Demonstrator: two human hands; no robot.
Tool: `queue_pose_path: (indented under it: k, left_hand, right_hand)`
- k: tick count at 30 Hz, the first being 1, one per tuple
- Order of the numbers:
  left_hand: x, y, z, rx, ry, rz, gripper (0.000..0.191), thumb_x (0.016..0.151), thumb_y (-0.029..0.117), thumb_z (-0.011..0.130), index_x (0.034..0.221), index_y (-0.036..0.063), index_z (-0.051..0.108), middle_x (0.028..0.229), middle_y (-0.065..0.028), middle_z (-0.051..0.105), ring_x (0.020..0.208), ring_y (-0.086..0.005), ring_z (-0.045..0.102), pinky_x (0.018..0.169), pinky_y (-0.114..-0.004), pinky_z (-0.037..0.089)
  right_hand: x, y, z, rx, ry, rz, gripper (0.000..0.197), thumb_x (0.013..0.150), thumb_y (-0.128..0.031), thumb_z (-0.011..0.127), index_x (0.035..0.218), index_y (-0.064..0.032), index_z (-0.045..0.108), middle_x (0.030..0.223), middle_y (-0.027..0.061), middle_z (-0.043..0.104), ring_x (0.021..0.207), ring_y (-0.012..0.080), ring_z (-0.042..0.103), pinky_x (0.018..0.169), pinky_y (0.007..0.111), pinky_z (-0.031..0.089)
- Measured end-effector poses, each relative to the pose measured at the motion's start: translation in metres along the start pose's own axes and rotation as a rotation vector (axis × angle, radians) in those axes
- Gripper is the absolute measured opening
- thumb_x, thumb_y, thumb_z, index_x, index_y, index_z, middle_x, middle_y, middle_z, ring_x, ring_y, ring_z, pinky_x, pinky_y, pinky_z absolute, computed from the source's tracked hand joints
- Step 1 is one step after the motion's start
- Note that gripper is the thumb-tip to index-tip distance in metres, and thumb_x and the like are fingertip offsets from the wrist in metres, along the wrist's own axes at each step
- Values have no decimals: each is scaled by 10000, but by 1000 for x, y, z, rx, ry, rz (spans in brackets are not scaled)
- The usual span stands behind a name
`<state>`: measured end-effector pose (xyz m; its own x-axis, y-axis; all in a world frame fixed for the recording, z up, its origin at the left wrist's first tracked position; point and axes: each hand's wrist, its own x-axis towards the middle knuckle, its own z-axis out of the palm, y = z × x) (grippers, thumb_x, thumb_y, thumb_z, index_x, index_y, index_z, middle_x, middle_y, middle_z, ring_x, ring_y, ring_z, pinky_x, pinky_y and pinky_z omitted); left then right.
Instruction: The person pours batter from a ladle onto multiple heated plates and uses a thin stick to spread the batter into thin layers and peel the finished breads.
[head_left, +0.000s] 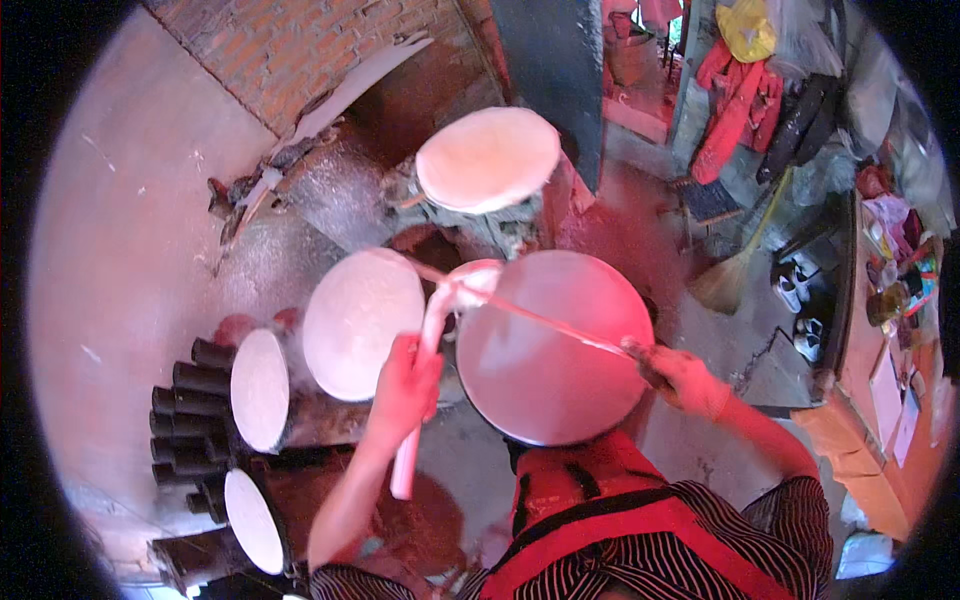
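My left hand (414, 379) grips a pale tube (406, 465) with a bent upper end, held upright beside a wide round metal pan (555, 349). On the other side of this pan, my right hand (679, 379) is closed on the dark handle of a long thin stick or blade (551, 321), which lies across over the pan towards the tube's bend. The exact form of this tool is blurred. A whitish round disc (365, 324) stands just beyond my left hand, and a second pale disc (487, 159) sits farther off.
Dark cylindrical pieces (191, 412) are stacked at the left, near two more pale discs (259, 391) (255, 521). A straw broom (724, 281) leans at the right, by some shoes (789, 291) and a cluttered orange table (840, 435). A brick wall (300, 56) rises behind.
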<state>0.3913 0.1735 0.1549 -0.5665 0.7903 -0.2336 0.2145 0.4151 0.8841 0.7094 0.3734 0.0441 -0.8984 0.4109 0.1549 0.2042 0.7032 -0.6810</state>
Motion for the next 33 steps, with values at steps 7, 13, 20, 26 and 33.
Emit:
queue_pose_path:
  k: [7,13,20,26,33]
  left_hand:
    - [3,27,122,516,-9,356,182,704,132,644,846,38,579,720,-167,627,691,-339,623,605,-408,478]
    - [31,-54,233,-44,81,96,226,746,123,638,937,12,591,617,-86,591,448,-132,570,391,-302,444]
    - [70,-86,276,491,519,418,149,771,88,581,903,21,560,659,-148,619,548,-351,601,529,-451,477]
    - [75,-30,229,514,701,563,104,734,24,563,835,35,541,763,-177,585,713,-378,569,646,-479,445]
    - [33,-47,144,432,612,568,140,685,35,600,818,4,568,758,-151,564,699,-331,564,628,-416,447]
  right_hand:
    - [-86,-12,-66,129,-55,424,586,868,-100,481,1406,-273,329,972,168,622,817,328,628,734,387,487]
    - [-196,72,69,855,204,760,463,902,-133,472,1353,-230,430,674,-10,491,568,125,490,537,270,424]
    - [-150,48,111,218,315,636,621,770,-110,564,1358,-230,407,1143,186,547,1027,357,546,895,402,431]
    - [-53,67,111,437,603,372,499,851,-153,538,1338,-133,432,766,72,572,628,236,592,600,329,492]
    - [-83,20,147,1327,789,718,383,923,-213,513,1293,-119,491,575,-54,412,424,56,367,383,217,287]
